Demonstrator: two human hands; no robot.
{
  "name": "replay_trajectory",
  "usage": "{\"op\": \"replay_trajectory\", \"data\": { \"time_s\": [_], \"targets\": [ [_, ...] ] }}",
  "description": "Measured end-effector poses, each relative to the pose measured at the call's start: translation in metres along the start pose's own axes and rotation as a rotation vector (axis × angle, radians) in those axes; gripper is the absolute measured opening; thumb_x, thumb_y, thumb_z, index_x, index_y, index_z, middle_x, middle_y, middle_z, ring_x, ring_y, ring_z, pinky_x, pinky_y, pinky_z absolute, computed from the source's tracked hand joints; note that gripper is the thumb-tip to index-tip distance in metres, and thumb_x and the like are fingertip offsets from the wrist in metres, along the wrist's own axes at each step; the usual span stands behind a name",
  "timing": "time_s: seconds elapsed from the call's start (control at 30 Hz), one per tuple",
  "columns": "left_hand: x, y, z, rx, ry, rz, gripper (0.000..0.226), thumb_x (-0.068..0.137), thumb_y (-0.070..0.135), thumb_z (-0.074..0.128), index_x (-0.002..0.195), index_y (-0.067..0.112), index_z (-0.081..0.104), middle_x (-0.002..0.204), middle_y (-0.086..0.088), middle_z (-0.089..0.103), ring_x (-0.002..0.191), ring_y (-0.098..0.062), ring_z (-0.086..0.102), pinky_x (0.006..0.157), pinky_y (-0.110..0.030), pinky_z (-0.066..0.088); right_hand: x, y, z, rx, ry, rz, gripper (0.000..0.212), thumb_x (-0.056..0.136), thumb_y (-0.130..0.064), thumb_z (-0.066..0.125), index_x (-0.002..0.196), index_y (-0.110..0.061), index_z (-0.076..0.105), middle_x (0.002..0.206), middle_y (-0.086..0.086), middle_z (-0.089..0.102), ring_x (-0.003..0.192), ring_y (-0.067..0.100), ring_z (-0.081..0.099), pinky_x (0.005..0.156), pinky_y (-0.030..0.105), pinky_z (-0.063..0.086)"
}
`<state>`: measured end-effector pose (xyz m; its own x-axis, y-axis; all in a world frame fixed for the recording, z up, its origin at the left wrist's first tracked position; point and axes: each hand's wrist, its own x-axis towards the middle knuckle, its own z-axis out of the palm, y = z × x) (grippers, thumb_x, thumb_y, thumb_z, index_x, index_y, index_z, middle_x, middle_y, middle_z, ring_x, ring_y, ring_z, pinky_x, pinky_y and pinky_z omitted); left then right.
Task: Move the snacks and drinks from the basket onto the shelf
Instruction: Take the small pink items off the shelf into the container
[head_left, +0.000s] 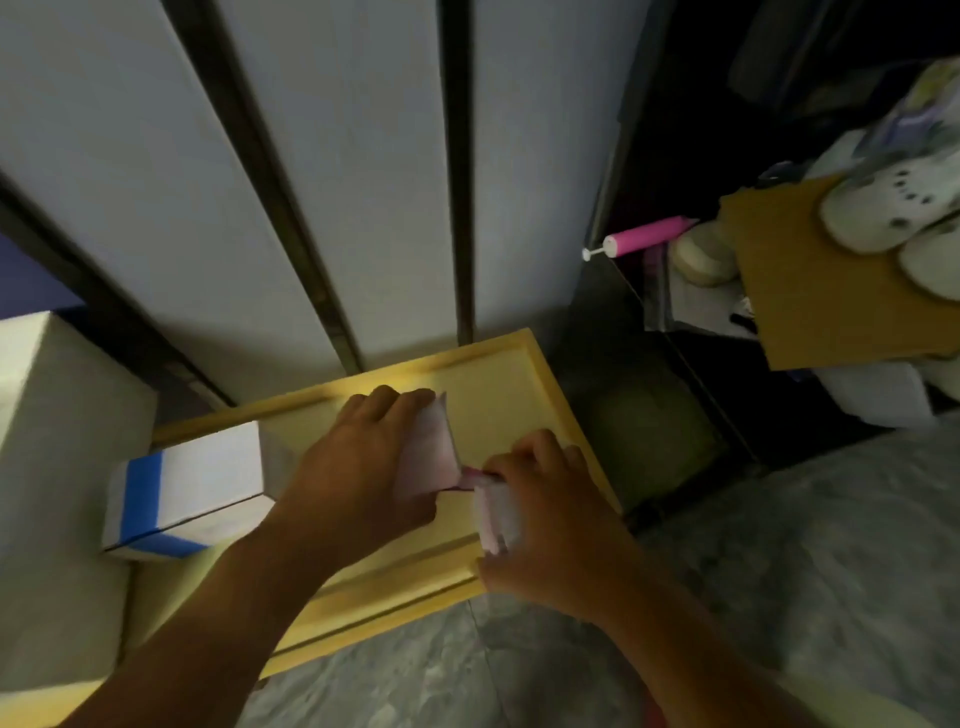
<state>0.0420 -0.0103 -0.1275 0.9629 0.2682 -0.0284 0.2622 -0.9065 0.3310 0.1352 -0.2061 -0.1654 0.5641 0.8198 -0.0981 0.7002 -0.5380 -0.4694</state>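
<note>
Gripping pale pink packets, labels blurred, left hand (363, 467) and right hand (540, 525) above yellow shelf (519, 384).

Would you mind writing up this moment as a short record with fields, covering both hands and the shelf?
left hand: gripping a pale pink packet above the shelf
right hand: gripping a second pale packet at the shelf's front edge
shelf: yellow top with raised rim
also on shelf: white and blue box, at the left
basket: not in view
image: blurred, labels unreadable
</note>
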Motion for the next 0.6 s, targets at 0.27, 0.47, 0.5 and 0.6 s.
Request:
{"op": "replay_trajectory", "data": {
  "time_s": [0.27,0.47,0.5,0.6],
  "targets": [
    [-0.001,0.132,0.007,-0.182,-0.041,0.268,0.1,0.064,0.069,0.067,0.149,0.035,0.027,0.13,0.014,0.046,0.113,-0.008,0.047,0.082,-0.026,0.048,-0.137,0.059,-0.073,0.123,0.342,0.268,0.093,0.058,-0.071,0.073,0.138,-0.047,0.033,0.13,-0.02,0.026,0.117,0.005,0.04,0.087,0.024,0.051],
    [-0.007,0.247,0.096,-0.189,-0.282,0.493,0.097,0.063,0.08,0.065,0.141,0.034,0.034,0.132,0.015,0.047,0.109,-0.004,0.049,0.081,-0.014,0.042,-0.259,0.132,-0.079,0.11,0.433,0.583,0.096,0.058,-0.073,0.072,0.142,-0.048,0.032,0.134,-0.024,0.022,0.121,0.005,0.037,0.092,0.025,0.049],
    [-0.006,0.265,0.112,-0.194,-0.305,0.531,0.095,0.064,0.077,0.068,0.141,0.033,0.034,0.132,0.014,0.046,0.113,-0.005,0.049,0.084,-0.015,0.042,-0.276,0.145,-0.077,0.118,0.443,0.641,0.096,0.057,-0.073,0.073,0.141,-0.049,0.032,0.133,-0.025,0.022,0.12,0.005,0.037,0.091,0.026,0.05],
    [-0.004,0.315,0.162,-0.27,-0.343,0.644,0.091,0.069,0.061,0.075,0.143,0.034,0.03,0.136,0.017,0.038,0.123,-0.004,0.039,0.093,-0.013,0.038,-0.322,0.183,-0.063,0.149,0.456,0.775,0.095,0.055,-0.074,0.074,0.137,-0.053,0.031,0.132,-0.02,0.023,0.117,0.007,0.037,0.086,0.026,0.054]
  ]
}}
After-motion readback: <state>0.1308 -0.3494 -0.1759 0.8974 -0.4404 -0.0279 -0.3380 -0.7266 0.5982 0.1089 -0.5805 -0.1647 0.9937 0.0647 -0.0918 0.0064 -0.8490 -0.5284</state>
